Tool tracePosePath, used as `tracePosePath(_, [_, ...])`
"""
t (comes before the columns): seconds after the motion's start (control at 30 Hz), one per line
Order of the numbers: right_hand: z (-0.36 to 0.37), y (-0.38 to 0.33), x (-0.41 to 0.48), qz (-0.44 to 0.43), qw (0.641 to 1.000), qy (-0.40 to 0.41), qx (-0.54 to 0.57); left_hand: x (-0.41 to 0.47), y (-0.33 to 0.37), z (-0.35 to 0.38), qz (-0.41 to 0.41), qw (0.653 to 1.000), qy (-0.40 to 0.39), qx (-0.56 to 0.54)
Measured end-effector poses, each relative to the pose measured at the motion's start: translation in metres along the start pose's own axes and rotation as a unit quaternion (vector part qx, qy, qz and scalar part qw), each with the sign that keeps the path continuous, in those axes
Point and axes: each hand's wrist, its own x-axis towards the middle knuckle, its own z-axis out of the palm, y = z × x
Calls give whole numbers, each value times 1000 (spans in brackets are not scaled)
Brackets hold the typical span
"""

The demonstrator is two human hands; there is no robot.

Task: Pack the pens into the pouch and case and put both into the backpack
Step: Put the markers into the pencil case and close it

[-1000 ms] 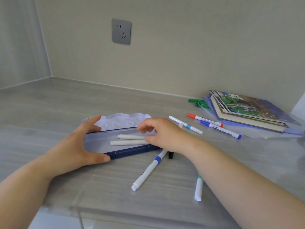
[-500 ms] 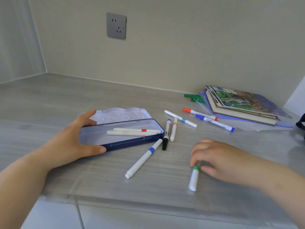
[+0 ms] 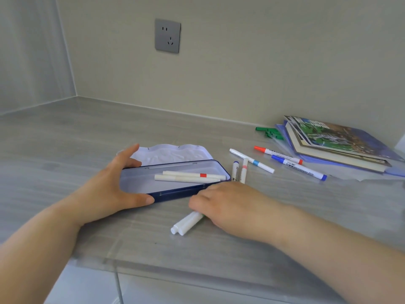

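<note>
A dark blue pen case (image 3: pixel 175 191) lies open on the grey table, its white lid (image 3: pixel 173 153) folded back behind it. Two white pens (image 3: pixel 190 177) lie inside the tray. My left hand (image 3: pixel 109 187) grips the case's left end, thumb on the front wall. Just in front of the case's right end, my right hand (image 3: pixel 228 205) is closed over two white pens (image 3: pixel 186 223) whose ends stick out toward me. Several loose pens lie to the right: two by the case (image 3: pixel 240 170), a blue-banded one (image 3: pixel 252 160), a red-capped one (image 3: pixel 277 154) and a blue-capped one (image 3: pixel 299 167). I see no pouch or backpack.
A stack of books (image 3: pixel 337 143) on a blue folder sits at the right by the wall, with a green object (image 3: pixel 268 131) beside it. A wall socket (image 3: pixel 167 35) is above. The table's front edge (image 3: pixel 197 268) runs close to me.
My right hand moved left from the green-banded pen toward the case and now covers that pen together with the blue-banded one. The left hand still grips the case.
</note>
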Motion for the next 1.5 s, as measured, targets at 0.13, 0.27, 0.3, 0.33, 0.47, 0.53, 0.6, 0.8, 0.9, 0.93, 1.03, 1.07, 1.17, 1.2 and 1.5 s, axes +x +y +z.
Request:
tracePosePath(0.13, [-2,2,4,17,999,-17,23,0,0,0,-5,1000,-2,-1])
tracePosePath(0.27, [-23,21,1,109,980,79,147,0,4,-1,-10,1000,-8,1])
tracePosePath(0.3, [-28,26,3,125,975,106,152,0,5,0,-12,1000,-10,1])
tracePosePath(0.33, [-30,30,7,140,971,121,153,0,5,0,-14,1000,-12,0])
tracePosePath(0.47, [-20,28,35,143,974,97,149,0,7,-1,-12,1000,-15,0])
tracePosePath(0.53, [-9,25,49,120,986,49,107,0,6,-1,-8,1000,-16,-3])
tracePosePath(0.6, [-3,26,57,115,989,25,89,0,6,-1,-2,1000,-14,-4])
tracePosePath(0.8, [-7,39,44,168,952,37,254,1,3,-1,0,1000,-15,-12])
tracePosePath(0.9, [-7,57,27,268,911,137,282,1,2,-1,2,1000,-17,-10])
tracePosePath(0.93, [-6,66,22,317,895,154,273,1,2,-1,2,1000,-16,-9])
tracePosePath(1.03, [5,84,6,445,848,70,277,1,3,0,5,1000,-14,-3])
tracePosePath(1.07, [9,86,3,466,834,25,294,1,3,0,5,1000,-14,-1])
tracePosePath(1.17, [16,86,0,482,823,-49,297,1,4,-1,5,1000,-18,1])
tracePosePath(1.2, [16,86,0,480,828,-61,284,1,4,-1,5,1000,-18,3])
tracePosePath(1.5, [22,95,3,447,871,-92,180,2,2,-1,7,1000,-12,10])
